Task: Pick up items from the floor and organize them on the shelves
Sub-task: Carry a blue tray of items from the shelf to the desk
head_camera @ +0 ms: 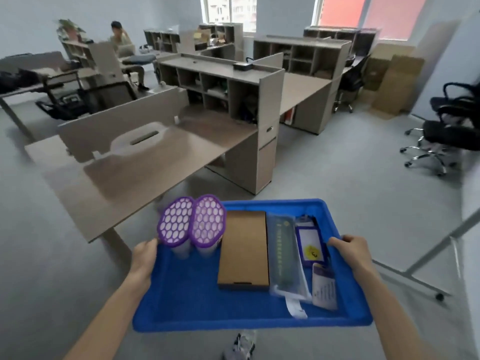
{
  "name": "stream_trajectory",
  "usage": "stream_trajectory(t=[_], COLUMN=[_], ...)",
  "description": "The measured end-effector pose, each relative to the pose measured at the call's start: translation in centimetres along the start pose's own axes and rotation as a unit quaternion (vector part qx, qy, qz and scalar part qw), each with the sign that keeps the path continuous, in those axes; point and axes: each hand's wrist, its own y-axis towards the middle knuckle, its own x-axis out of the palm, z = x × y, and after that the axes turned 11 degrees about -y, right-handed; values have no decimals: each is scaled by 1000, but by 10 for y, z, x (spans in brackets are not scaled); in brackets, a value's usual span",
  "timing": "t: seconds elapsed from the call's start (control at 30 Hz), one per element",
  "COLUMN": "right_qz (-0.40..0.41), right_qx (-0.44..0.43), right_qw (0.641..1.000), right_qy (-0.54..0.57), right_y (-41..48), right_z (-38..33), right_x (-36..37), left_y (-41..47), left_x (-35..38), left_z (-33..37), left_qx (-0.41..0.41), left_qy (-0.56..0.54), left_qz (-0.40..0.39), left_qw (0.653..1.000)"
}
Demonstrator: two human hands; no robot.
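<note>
Carrying blue tray (181, 294), grey floor (337, 178), office desks (145, 165)

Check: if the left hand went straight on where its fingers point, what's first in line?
Probably the nearer purple-lidded container, standing in the blue tray just ahead of the left hand. Depth is hard to judge from this one view.
</note>
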Motion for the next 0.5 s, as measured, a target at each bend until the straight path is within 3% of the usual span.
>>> stream_trajectory(t=[0.27, 0.5], right_qz=[127, 160], right_qx=[80, 113], right_qw=[989, 979], right_qy=[15, 53], right_y=[204, 413], right_z=[-54, -63], right_x=[-82, -149], left_y=[169, 280], left_x=[281, 522], left_z=[73, 88], left_qx=[-16, -15], left_qy=[41, 71], left_qz=[-119, -178], left_qw=[992, 981])
